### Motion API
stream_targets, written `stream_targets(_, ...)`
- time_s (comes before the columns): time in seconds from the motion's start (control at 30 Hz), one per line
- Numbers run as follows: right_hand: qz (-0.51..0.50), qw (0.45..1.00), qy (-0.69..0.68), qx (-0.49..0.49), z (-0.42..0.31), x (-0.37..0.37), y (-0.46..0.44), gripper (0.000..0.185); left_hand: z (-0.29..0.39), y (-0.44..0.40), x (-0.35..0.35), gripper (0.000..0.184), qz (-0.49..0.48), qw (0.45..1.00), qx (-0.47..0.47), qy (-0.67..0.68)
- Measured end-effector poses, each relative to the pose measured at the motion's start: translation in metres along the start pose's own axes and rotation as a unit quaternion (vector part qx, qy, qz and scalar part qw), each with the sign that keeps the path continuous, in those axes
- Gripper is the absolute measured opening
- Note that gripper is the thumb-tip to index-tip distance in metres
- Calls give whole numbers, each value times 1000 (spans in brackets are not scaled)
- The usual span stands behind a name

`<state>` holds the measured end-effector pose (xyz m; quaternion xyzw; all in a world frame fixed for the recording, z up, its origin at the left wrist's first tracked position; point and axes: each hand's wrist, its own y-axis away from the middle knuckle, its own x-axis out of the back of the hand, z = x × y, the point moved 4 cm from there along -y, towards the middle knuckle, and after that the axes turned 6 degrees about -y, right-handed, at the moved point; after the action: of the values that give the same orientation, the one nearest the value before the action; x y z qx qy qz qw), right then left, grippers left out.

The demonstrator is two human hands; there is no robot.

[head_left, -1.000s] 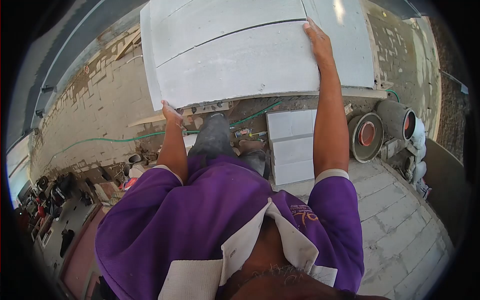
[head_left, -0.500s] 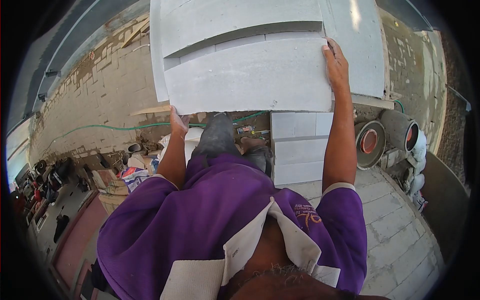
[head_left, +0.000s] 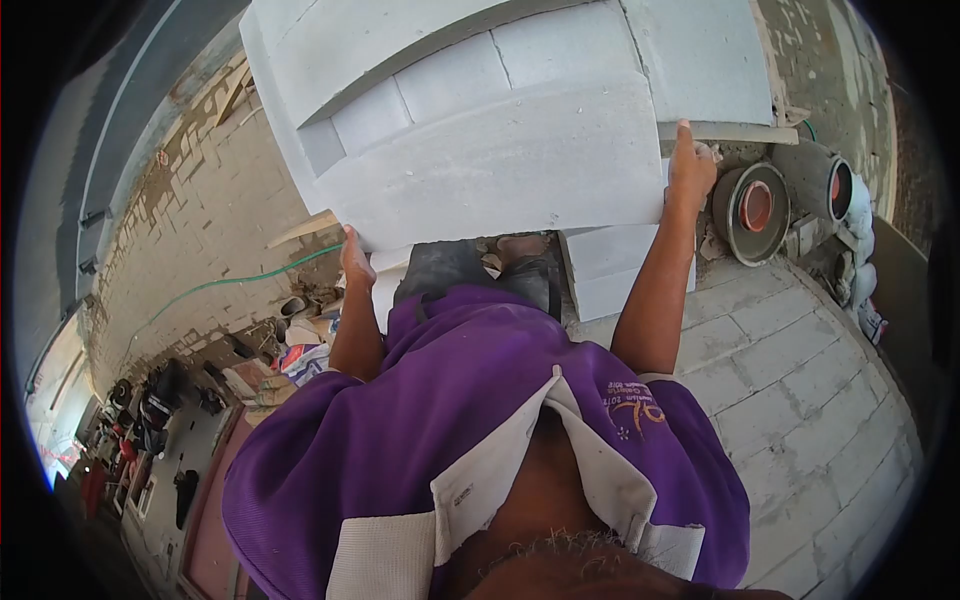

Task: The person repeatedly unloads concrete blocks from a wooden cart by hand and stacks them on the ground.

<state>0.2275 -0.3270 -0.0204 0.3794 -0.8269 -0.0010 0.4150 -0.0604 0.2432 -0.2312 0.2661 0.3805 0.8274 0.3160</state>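
A long pale-grey concrete block [head_left: 490, 165] spans the space in front of my body, above my legs. My left hand [head_left: 357, 258] grips its left end near the lower corner, thumb up along the edge. At the opposite end, my right hand [head_left: 692, 165] holds the block's right side, its fingers partly hidden. Beyond the block lies a row of white blocks [head_left: 455, 80], with a gap between it and another long slab [head_left: 400, 45] farther off.
More white blocks [head_left: 610, 260] stand low beside my legs on the right. A round pan [head_left: 757, 210] with an orange bowl and a bucket [head_left: 815, 180] sit farther right. A green hose [head_left: 250, 277] crosses the ground at left, with bags and clutter [head_left: 300, 355] below it.
The block has come toward my body, away from the far slab, so more of the white row shows. Both hands have moved down with it, and my view has tilted.
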Motion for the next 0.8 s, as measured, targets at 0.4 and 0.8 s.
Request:
stream_targets(0.4, -279, 943, -134, -120, 55, -8, 30, 75, 87, 33, -48, 83, -36, 996, -41, -76)
stream_targets(0.8, -149, 931, -272, -194, 218, 123, 79, 55, 110, 93, -117, 88, -116, 947, -110, -279)
